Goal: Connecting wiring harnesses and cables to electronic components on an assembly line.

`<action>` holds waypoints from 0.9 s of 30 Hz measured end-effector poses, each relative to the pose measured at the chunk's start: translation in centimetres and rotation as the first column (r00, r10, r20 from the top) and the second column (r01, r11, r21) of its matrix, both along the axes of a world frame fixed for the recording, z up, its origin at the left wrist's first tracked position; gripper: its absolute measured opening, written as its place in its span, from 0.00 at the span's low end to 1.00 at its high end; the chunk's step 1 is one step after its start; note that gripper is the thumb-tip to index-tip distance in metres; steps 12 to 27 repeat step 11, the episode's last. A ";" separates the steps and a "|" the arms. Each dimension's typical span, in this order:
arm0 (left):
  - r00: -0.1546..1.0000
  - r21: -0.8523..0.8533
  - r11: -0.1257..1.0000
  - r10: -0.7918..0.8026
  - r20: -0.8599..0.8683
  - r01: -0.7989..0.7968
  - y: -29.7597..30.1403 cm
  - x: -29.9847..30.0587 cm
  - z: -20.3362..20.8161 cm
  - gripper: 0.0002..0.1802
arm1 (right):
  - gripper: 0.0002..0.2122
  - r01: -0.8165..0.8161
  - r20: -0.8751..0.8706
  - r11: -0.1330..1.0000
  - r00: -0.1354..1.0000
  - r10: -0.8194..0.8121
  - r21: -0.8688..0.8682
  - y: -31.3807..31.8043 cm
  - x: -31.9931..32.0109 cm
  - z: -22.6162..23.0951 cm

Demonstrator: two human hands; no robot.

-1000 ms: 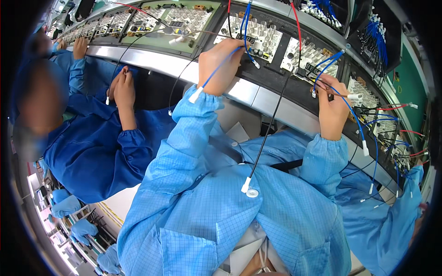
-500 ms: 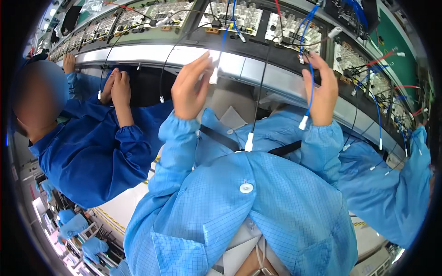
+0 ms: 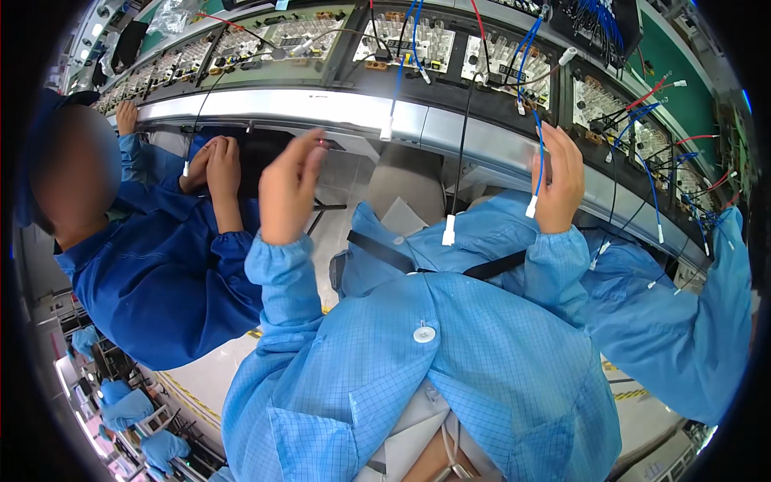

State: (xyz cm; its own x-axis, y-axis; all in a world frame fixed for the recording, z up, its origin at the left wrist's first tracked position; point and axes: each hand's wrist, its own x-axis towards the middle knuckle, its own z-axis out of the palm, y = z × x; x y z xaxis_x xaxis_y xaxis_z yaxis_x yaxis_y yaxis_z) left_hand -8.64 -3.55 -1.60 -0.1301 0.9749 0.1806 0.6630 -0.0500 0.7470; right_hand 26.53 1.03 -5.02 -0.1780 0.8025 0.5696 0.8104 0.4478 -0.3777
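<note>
My left hand [image 3: 287, 193] is raised in front of the metal rail, slightly blurred, its fingers stretched and thumb apart with nothing visible in them. To its right a blue wire [image 3: 399, 80] hangs over the rail, ending in a white connector [image 3: 386, 128]. My right hand [image 3: 560, 186] is up at the rail, fingers extended. Another blue wire [image 3: 540, 153] runs down between its thumb and fingers, and its white connector [image 3: 532, 206] dangles beside the palm; whether they touch is unclear. Between my hands hangs a black wire [image 3: 460, 153] with a white connector [image 3: 449, 230].
Circuit boards [image 3: 411, 44] with clear upright parts line the bench behind the metal rail [image 3: 337, 108]. A dark bin of blue wires [image 3: 598, 28] stands at the back right. A co-worker in dark blue [image 3: 161, 265] sits left; a light-blue sleeve [image 3: 715, 321] is at right.
My left hand has moved left and slightly nearer me, away from the hanging blue wire. My right hand has come slightly lower, still beside its blue wire. The view has shifted a little.
</note>
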 end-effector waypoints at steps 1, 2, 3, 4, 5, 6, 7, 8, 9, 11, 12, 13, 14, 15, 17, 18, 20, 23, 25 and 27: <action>1.000 -0.066 0.998 -0.023 0.009 0.023 -0.5 0.8 -0.1 0.14 | 0.15 0.000 -0.011 1.000 1.000 0.000 0.000 -0.2 0.1 0.0; 0.995 -0.103 0.991 -0.093 -0.025 0.090 -0.8 1.7 -0.1 0.14 | 0.15 -0.006 -0.011 1.000 1.000 0.006 0.003 -0.3 0.1 0.0; 0.985 -0.142 0.978 -0.163 -0.057 0.154 -1.0 2.4 0.0 0.14 | 0.14 -0.007 -0.003 1.000 1.000 0.008 0.014 -0.3 0.0 0.0; 0.967 -0.132 0.960 -0.252 -0.037 0.245 -1.2 2.5 0.0 0.12 | 0.13 -0.010 0.005 1.000 1.000 0.010 0.025 -0.3 0.0 0.1; 0.967 -0.130 0.961 -0.251 -0.039 0.244 -1.1 2.2 0.2 0.12 | 0.13 -0.011 0.004 1.000 1.000 0.011 0.027 -0.3 -0.1 0.0; 0.984 -0.137 0.975 -0.179 -0.021 0.175 -0.9 1.4 0.7 0.10 | 0.12 -0.016 -0.004 0.999 1.000 0.016 0.051 -0.3 -0.1 -0.2; 0.994 -0.146 0.984 -0.106 -0.003 0.104 -0.7 0.6 1.0 0.09 | 0.11 -0.021 -0.011 0.997 1.000 0.022 0.075 -0.4 -0.1 -0.4; 0.999 -0.082 0.996 -0.039 0.011 0.040 -0.5 -0.4 1.3 0.09 | 0.11 -0.025 -0.012 0.997 1.000 0.026 0.077 -0.5 -0.4 -0.5; 1.000 -0.051 0.999 0.012 0.021 -0.011 -0.6 -1.1 2.2 0.09 | 0.11 -0.035 -0.021 0.996 0.999 0.037 0.087 -0.7 -0.7 -0.6; 0.997 0.017 0.998 0.065 -0.036 -0.065 -0.5 -1.9 3.3 0.09 | 0.10 -0.048 -0.030 0.994 0.998 0.051 0.098 -0.9 -1.0 -0.7; 0.997 0.017 0.998 0.065 -0.036 -0.065 -0.5 -1.9 3.3 0.09 | 0.10 -0.048 -0.030 0.994 0.998 0.051 0.098 -0.9 -1.0 -0.7; 0.997 0.017 0.998 0.065 -0.036 -0.065 -0.5 -1.9 3.3 0.09 | 0.10 -0.048 -0.030 0.994 0.998 0.051 0.098 -0.9 -1.0 -0.7; 0.997 0.017 0.998 0.065 -0.036 -0.065 -0.5 -1.9 3.3 0.09 | 0.10 -0.048 -0.030 0.994 0.998 0.051 0.098 -0.9 -1.0 -0.7; 0.997 0.017 0.998 0.065 -0.036 -0.065 -0.5 -1.9 3.3 0.09 | 0.10 -0.048 -0.030 0.994 0.998 0.051 0.098 -0.9 -1.0 -0.7; 0.997 0.017 0.998 0.065 -0.036 -0.065 -0.5 -1.9 3.3 0.09 | 0.10 -0.048 -0.030 0.994 0.998 0.051 0.098 -0.9 -1.0 -0.7; 0.997 0.017 0.998 0.065 -0.036 -0.065 -0.5 -1.9 3.3 0.09 | 0.10 -0.048 -0.030 0.994 0.998 0.051 0.098 -0.9 -1.0 -0.7; 0.997 0.017 0.998 0.065 -0.036 -0.065 -0.5 -1.9 3.3 0.09 | 0.10 -0.048 -0.030 0.994 0.998 0.051 0.098 -0.9 -1.0 -0.7; 0.997 0.017 0.998 0.065 -0.036 -0.065 -0.5 -1.9 3.3 0.09 | 0.10 -0.048 -0.030 0.994 0.998 0.051 0.098 -0.9 -1.0 -0.7; 0.997 0.017 0.998 0.065 -0.036 -0.065 -0.5 -1.9 3.3 0.09 | 0.10 -0.048 -0.030 0.994 0.998 0.051 0.098 -0.9 -1.0 -0.7; 0.997 0.017 0.998 0.065 -0.036 -0.065 -0.5 -1.9 3.3 0.09 | 0.10 -0.048 -0.030 0.994 0.998 0.051 0.098 -0.9 -1.0 -0.7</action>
